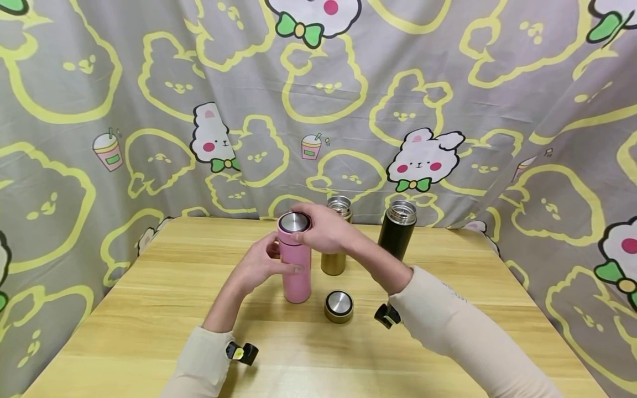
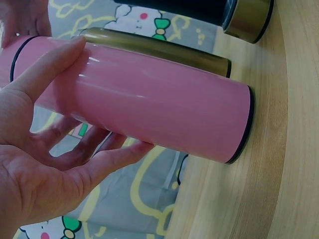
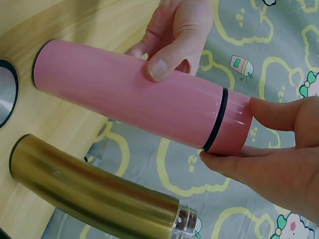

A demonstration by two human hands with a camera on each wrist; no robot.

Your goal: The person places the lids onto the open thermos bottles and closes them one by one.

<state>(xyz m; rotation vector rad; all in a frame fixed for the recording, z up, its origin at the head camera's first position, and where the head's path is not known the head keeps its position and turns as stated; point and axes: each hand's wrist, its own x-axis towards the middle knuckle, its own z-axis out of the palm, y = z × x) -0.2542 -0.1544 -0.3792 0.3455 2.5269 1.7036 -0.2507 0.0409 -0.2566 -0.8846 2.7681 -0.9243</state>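
Observation:
A pink thermos bottle [image 1: 297, 279] stands upright on the wooden table. My left hand [image 1: 259, 260] holds its body, thumb across the near side and fingers round the other; the left wrist view shows this grip [image 2: 55, 169] closely. The bottle's pink cap [image 3: 232, 122], with a silver disc on top, sits on its mouth. My right hand [image 1: 323, 226] grips that cap between thumb and fingers. How tightly the cap is screwed, I cannot tell. Just right of the pink bottle stands a gold bottle [image 1: 333, 262] without a lid, partly hidden by my right hand.
Further right, a black bottle [image 1: 397, 235] stands uncapped, its lower part behind my right forearm. A gold lid [image 1: 339, 307] with a silver top lies on the table [image 1: 149, 309] in front of the gold bottle. A patterned grey curtain [image 1: 249, 83] hangs behind the table.

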